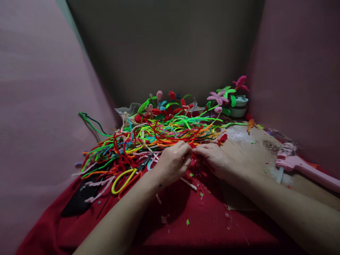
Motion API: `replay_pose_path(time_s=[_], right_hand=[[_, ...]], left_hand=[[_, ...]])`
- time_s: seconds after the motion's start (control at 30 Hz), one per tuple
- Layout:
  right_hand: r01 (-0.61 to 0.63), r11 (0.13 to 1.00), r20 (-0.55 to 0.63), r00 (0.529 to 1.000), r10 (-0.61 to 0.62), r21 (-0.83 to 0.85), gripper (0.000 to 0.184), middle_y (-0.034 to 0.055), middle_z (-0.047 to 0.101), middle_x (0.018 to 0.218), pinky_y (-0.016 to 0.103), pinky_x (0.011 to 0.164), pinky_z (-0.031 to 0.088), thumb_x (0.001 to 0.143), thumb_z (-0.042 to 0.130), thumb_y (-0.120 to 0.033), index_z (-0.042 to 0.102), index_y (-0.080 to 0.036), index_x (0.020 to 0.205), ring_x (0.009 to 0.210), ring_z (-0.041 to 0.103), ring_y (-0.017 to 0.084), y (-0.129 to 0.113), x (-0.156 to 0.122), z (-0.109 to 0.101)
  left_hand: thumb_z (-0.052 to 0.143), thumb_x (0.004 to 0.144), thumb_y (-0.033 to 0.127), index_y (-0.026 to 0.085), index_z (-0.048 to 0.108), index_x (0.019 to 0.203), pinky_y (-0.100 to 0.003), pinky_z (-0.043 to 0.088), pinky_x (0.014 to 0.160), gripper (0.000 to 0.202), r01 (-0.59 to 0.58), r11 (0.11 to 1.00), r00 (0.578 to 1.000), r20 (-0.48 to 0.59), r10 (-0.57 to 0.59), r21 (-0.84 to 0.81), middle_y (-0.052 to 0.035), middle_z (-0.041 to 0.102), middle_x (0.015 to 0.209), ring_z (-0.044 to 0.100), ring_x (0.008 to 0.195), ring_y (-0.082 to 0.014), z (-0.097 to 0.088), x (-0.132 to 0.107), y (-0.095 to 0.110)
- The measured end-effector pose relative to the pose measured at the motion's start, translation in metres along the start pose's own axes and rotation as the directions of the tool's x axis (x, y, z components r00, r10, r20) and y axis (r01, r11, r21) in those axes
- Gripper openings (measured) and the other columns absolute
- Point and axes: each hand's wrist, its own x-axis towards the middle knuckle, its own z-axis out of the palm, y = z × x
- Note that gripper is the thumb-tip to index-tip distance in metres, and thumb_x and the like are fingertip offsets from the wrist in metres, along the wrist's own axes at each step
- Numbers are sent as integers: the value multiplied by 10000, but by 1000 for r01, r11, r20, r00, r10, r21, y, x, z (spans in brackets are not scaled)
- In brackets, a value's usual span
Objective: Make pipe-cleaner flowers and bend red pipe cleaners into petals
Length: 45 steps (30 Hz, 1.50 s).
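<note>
Red pipe cleaner (pixel 192 160) sits pinched at frame centre, left hand (pixel 172 163) and right hand (pixel 212 157) each with grip clamped on it, just below the bright pile (pixel 148 134).

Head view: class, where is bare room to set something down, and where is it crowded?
Mostly free: the red cloth nearest the camera, between the forearms; the brown board between the right hand and the pink glue gun. Crowded: the pipe-cleaner pile beyond the left hand.
</note>
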Motion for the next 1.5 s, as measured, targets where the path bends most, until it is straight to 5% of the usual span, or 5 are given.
replay_pose_path(time_s=[0.57, 0.97, 1.17, 1.37, 1.5], right_hand=[[-7, 969, -55, 998, -6, -248, 156, -37, 462, 428, 231, 413, 211, 621, 560, -229, 526, -156, 487, 396, 348, 73, -2, -4, 1], [-5, 998, -4, 1000, 5, -62, 219, -47, 420, 407, 237, 404, 195, 643, 581, -225, 484, -163, 458, 384, 322, 66, -5, -3, 2], [-26, 997, 82, 996, 20, 76, 207, -43, 460, 442, 233, 414, 233, 651, 641, -267, 535, -147, 520, 396, 339, 64, -3, -3, 0], [-5, 981, 101, 995, -15, 193, 170, -16, 536, 506, 229, 444, 331, 656, 674, -282, 590, -138, 625, 442, 457, 90, -9, -4, 3], [-25, 967, 47, 999, 13, 255, 187, -40, 498, 466, 216, 425, 331, 625, 696, -239, 553, -141, 553, 407, 415, 64, -12, -5, 5]], left_hand=[[383, 829, 120, 141, 508, 931, -276, 431, 624, 163, -91, 939, 984, 177, 33, 330, -62, 564, 828, 527, 719, -166, 19, -9, 5], [508, 785, 88, 156, 513, 734, -224, 430, 664, 85, 36, 985, 999, -25, -41, -171, -19, 531, 775, 509, 706, -107, 6, 3, -4], [587, 730, 136, 179, 463, 1054, -256, 453, 671, 349, 176, 953, 966, -143, -216, -246, -64, 494, 1027, 527, 793, -125, 19, 1, -3], [659, 673, 279, 165, 409, 1063, -209, 425, 474, 477, 472, 489, 864, 277, -420, -734, 21, 536, 764, 493, 506, -70, 22, 5, -3], [575, 695, 147, 169, 493, 798, -210, 455, 584, 133, 366, 680, 920, 136, -367, -635, 34, 542, 708, 540, 625, -90, 30, 2, -3]])
